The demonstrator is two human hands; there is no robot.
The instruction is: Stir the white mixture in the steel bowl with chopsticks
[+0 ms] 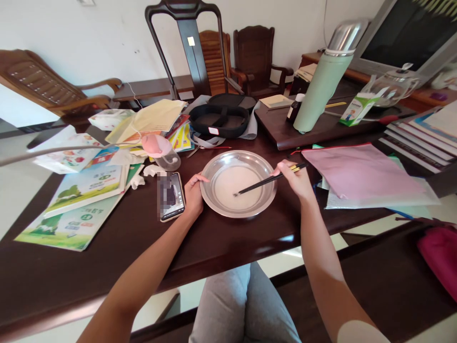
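A round metal basin (238, 213) stands on the dark wooden table in front of me, with a milky white liquid (228, 183) in it. My left hand (194, 194) grips the basin's left rim, thumb over the edge. In my right hand (293, 178) is a pair of black chopsticks (262, 182) with gold-coloured upper ends, held at a slant over the basin's right rim. Their lower tips reach the liquid near the middle. Just left of my left hand lies a phone (173, 196) with its screen lit.
Booklets (76, 214), crumpled tissue (137, 178) and a pink-topped clear container (162, 150) lie to the left. Behind the basin is an open black case (219, 121). A green thermos (323, 90) stands back right, near a pink zip pouch (360, 169) and stacked books (414, 147).
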